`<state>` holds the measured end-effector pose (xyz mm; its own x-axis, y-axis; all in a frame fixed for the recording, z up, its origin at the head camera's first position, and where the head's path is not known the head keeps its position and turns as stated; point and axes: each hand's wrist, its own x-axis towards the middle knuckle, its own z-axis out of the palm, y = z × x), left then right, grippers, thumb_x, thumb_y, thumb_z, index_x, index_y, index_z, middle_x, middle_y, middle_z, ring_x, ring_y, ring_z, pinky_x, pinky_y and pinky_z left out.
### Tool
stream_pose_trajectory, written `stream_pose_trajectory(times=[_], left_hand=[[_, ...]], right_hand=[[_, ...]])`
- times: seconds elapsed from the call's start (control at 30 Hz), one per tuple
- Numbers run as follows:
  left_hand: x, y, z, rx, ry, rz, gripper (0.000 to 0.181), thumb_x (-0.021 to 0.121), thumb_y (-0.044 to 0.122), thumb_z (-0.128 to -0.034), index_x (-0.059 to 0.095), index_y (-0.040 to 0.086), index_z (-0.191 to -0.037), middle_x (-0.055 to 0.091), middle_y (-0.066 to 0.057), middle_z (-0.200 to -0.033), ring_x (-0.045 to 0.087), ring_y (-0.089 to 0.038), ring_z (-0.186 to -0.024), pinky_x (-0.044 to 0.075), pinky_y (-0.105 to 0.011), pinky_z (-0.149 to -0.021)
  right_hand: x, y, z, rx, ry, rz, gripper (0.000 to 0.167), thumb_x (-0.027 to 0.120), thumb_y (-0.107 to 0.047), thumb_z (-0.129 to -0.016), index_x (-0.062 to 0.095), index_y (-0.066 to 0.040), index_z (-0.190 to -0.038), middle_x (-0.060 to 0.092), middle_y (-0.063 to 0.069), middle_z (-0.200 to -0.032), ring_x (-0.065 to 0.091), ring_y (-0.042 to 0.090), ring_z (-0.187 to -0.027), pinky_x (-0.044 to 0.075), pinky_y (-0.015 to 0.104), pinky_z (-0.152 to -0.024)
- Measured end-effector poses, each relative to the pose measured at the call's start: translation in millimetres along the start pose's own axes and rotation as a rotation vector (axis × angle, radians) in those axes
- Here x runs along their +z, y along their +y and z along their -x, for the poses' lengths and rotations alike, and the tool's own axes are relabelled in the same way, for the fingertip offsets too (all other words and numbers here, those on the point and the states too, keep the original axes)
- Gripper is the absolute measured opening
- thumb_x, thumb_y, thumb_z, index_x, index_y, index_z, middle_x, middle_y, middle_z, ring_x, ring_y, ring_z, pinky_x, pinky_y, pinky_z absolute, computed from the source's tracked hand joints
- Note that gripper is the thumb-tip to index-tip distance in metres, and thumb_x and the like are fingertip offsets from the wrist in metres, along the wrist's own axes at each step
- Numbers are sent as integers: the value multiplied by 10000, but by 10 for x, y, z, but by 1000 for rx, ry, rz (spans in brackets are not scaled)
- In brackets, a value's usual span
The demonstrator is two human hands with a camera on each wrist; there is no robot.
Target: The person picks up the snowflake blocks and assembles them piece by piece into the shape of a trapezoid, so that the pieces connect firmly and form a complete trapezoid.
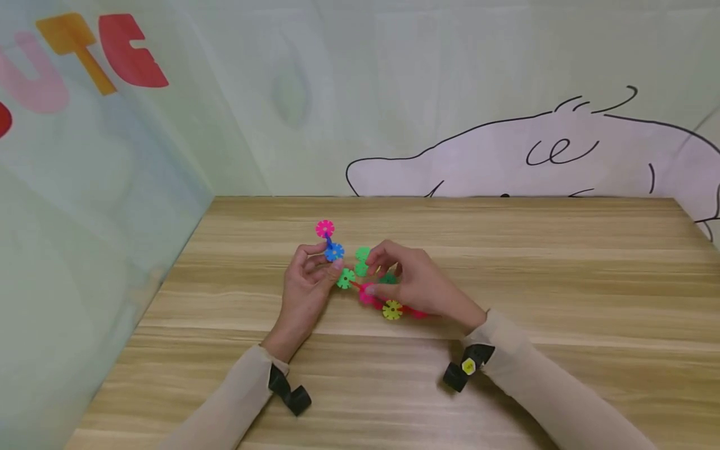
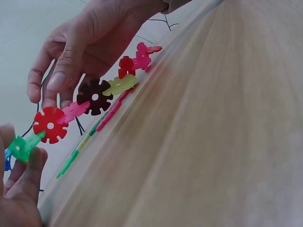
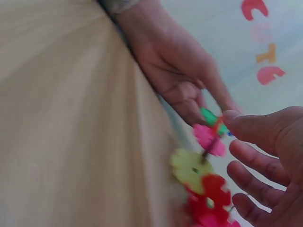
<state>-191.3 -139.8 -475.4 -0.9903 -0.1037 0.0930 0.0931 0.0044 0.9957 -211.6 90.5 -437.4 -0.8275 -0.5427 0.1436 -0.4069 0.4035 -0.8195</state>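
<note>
Nearest are two beige sleeves [image 1: 554, 381], each with a black wrist strap [image 1: 298, 400]. The right strap carries a small yellow sticker [image 1: 469, 366], its mark too small to read. Beyond them spreads the wood-grained surface [image 1: 360, 400].

Over it, between the two hands, is a chain of notched plastic discs [image 1: 365, 295], one slotted into the next; no lettering can be made out on them. Its long axis runs slantwise, from the near right to the far left: red and pink pieces at the near end, then a yellow disc [image 1: 392, 310], a dark brown one, pink, red, green and blue, with a pink disc [image 1: 324, 229] at the far tip. Whether the near end touches the surface cannot be told.

The left hand [image 1: 306, 279] pinches the chain at the green and blue discs, between thumb and fingers. The right hand [image 1: 413, 281] is beside the chain's middle, its fingers loose and parted, gripping nothing.

Partly behind the right hand, a flat row of discs [image 1: 362, 254], green, yellow and pink among them, lies on the surface.

Farthest is a pale backdrop [image 1: 270, 62] with a line-drawn cartoon figure [image 1: 478, 162] and coloured letters [image 1: 134, 51], which the right wrist view shows as CUTE.
</note>
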Motion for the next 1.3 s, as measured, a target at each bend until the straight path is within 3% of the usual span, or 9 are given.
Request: stream_pose_trajectory(times=[0.3,0.53,0.63,0.8,0.97,1.2,1.3], left_hand=[[2,0,1,-5,-29,0,409,733,18,-999,552,18,-1365,703,-163,-1279,771,-66,-953,634,-218,-859],[1,-9,11,-1,-66,-26,418,747,43,-995,542,27,-1359,687,-140,-1282,756,-73,-993,630,-214,-863],[-2,1,11,-2,-80,-47,428,753,76,-1001,542,44,-1372,683,-153,-1307,753,-74,-1019,628,-208,-877],[-1,15,12,-9,-100,-52,437,758,114,-1004,563,70,-1393,699,-118,-1245,762,-83,-974,631,-214,-843],[0,21,13,-21,-106,-78,430,765,127,-997,584,87,-1385,710,-93,-1191,760,-74,-926,623,-209,-808],[11,31,17,-27,-157,-98,456,764,103,-991,562,127,-1400,707,-39,-1104,737,-71,-848,604,-198,-784],[4,37,26,-32,-168,-98,512,761,107,-993,531,176,-1446,702,-40,-1112,750,-76,-870,607,-207,-799]], right_hand=[[202,27,26,-71,134,15,387,907,-154,-878,654,-92,-1164,802,-35,-937,699,114,-870,542,311,-758],[222,58,29,-98,191,20,365,906,-135,-875,664,-83,-1144,820,-34,-908,684,166,-785,551,326,-712],[205,72,21,-104,190,11,371,906,-138,-875,668,-80,-1154,814,-30,-912,707,150,-815,576,365,-747],[75,99,5,-75,232,-29,270,818,-163,-968,682,-77,-1184,812,-1,-983,730,127,-915,575,317,-773],[-77,160,-27,-25,300,-39,209,738,-143,-1027,689,-41,-1203,823,96,-1056,745,213,-940,607,334,-818],[-178,217,-227,127,215,7,203,703,-71,-1019,714,-46,-1220,773,133,-1218,741,315,-1077,637,468,-930],[-158,244,-341,151,154,56,242,698,-72,-1013,710,-40,-1253,754,136,-1261,735,331,-1114,629,483,-956]])
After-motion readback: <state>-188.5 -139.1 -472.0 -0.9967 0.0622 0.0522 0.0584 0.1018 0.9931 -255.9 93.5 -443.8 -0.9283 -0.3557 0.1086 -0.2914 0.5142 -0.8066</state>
